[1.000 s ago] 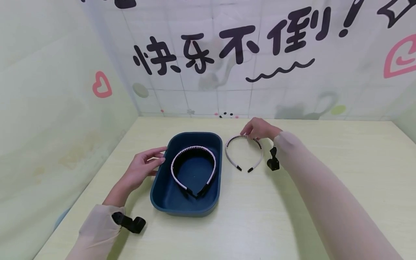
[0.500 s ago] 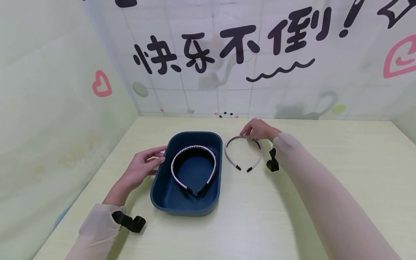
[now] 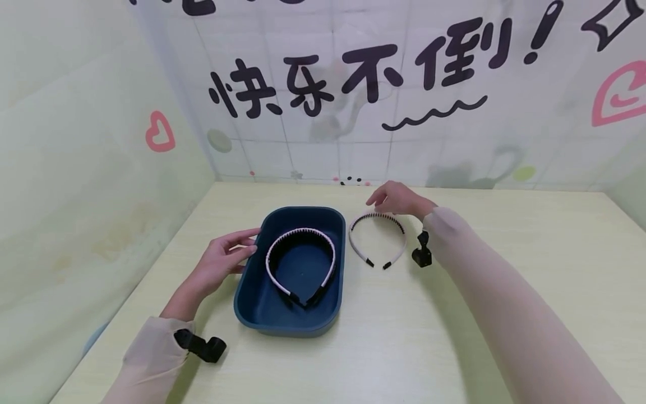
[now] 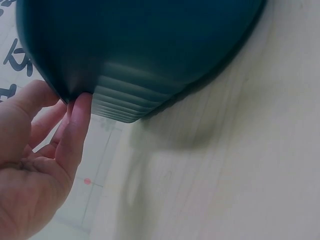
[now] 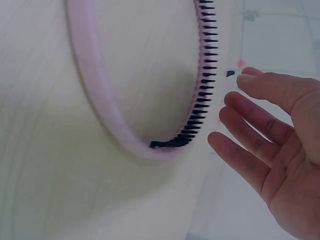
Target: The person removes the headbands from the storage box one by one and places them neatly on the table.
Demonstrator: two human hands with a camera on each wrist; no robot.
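Note:
A dark blue tub (image 3: 288,320) stands on the table with a pale headband (image 3: 330,247) lying inside it. My left hand (image 3: 222,261) touches the tub's left side with extended fingers; in the left wrist view, its fingertips meet the tub's edge. Right of the tub, a pale lilac headband (image 3: 355,242) with black comb teeth and black tips lies on the table. My right hand (image 3: 398,199) is just behind its curved top. In the right wrist view, the fingers (image 5: 242,160) are spread apart beside the teeth and hold nothing.
The light wooden table (image 3: 504,269) reaches back to a white printed wall sheet (image 3: 323,151). A pale curtain (image 3: 101,168) borders the left side. Each wrist carries a small black camera mount, such as the left mount (image 3: 199,345).
My right hand has come off the lilac headband and shifted slightly back and left, its fingers opening. The left hand and tub have stayed put.

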